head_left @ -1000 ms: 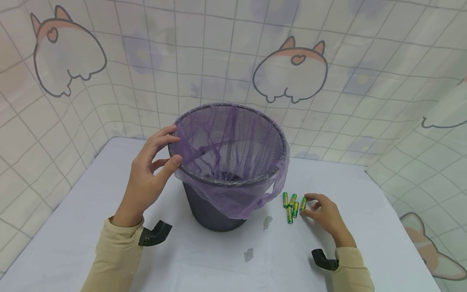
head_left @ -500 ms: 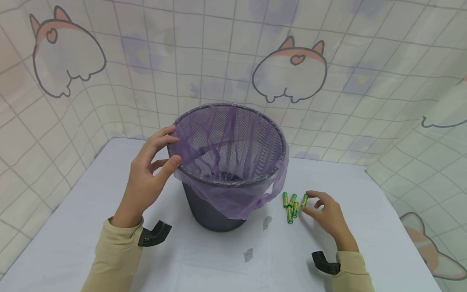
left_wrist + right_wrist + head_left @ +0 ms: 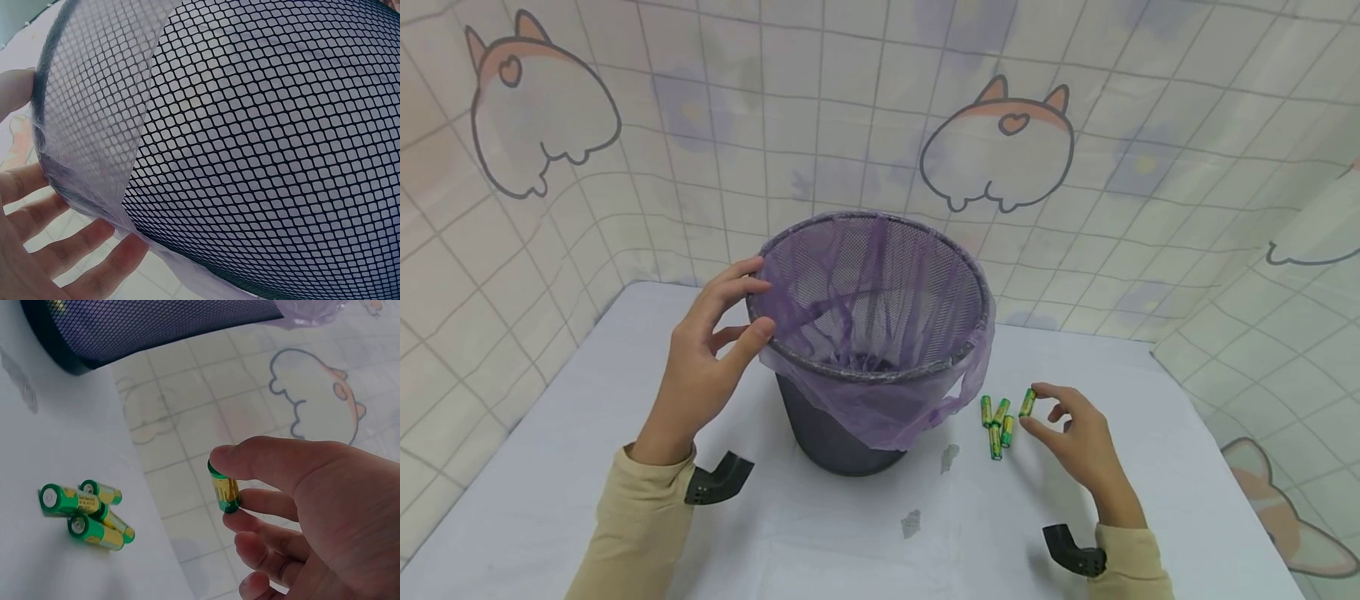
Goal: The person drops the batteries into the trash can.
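A black mesh wastebasket [image 3: 816,437] stands upright, lined with a thin purple bag [image 3: 880,417] folded over its rim. At the basket's left side my left hand [image 3: 703,358] holds the rim, thumb and fingertips spread along it; the left wrist view shows the fingers [image 3: 100,247] against the bag-covered edge. My right hand [image 3: 1078,437] pinches a small green-and-gold battery [image 3: 224,486] by its ends between thumb and fingers, raised over the table right of the basket. Several matching batteries [image 3: 996,442] lie in a loose cluster just left of that hand.
The white-covered table [image 3: 820,546] has two small grey marks [image 3: 911,523] in front of the basket. Behind and at both sides hangs a tile-patterned cloth [image 3: 850,108] with cartoon corgi prints. A bag handle loop [image 3: 966,392] droops on the basket's right side.
My right hand has lifted the battery away from the cluster, slightly up and farther off in the head view. The left hand and the wastebasket have stayed in place.
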Demonstrator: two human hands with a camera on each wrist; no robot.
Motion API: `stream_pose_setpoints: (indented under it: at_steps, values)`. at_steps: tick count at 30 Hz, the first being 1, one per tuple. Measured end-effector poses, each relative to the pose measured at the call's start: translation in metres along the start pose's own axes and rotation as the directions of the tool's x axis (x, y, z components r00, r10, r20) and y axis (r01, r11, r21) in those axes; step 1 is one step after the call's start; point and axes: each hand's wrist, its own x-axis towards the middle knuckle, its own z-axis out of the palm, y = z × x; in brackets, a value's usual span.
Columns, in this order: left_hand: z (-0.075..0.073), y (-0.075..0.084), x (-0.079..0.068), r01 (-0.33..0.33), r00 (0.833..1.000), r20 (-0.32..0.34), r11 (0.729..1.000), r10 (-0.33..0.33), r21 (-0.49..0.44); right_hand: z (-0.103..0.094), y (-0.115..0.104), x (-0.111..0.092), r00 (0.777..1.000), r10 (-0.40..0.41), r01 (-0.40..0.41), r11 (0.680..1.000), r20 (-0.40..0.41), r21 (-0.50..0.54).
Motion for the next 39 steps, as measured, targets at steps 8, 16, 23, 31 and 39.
stream_pose_setpoints:
  at_steps: [8,16,23,31,39]
  values:
    - [-0.001,0.001,0.000,0.006,1.000,-0.008,1.000,-0.006,0.002,-0.007,-0.014,0.000,0.995,-0.079,0.079,0.997,-0.054,0.007]
    - [0.000,-0.001,-0.001,0.022,1.000,-0.003,1.000,-0.022,0.006,-0.015,-0.026,-0.004,0.992,-0.097,0.097,0.995,-0.083,0.000]
    - [0.000,-0.001,-0.001,0.020,1.000,0.001,1.000,-0.020,-0.001,-0.020,-0.033,-0.008,0.991,-0.099,0.098,0.995,-0.095,-0.014]
    - [0.001,-0.001,-0.001,0.015,1.000,0.002,1.000,-0.015,0.002,-0.027,-0.041,-0.011,0.985,-0.120,0.119,0.993,-0.126,-0.013]
    - [0.001,-0.001,-0.001,0.005,1.000,0.002,1.000,-0.005,0.013,-0.029,-0.046,-0.013,0.972,-0.164,0.168,0.986,-0.169,0.010]
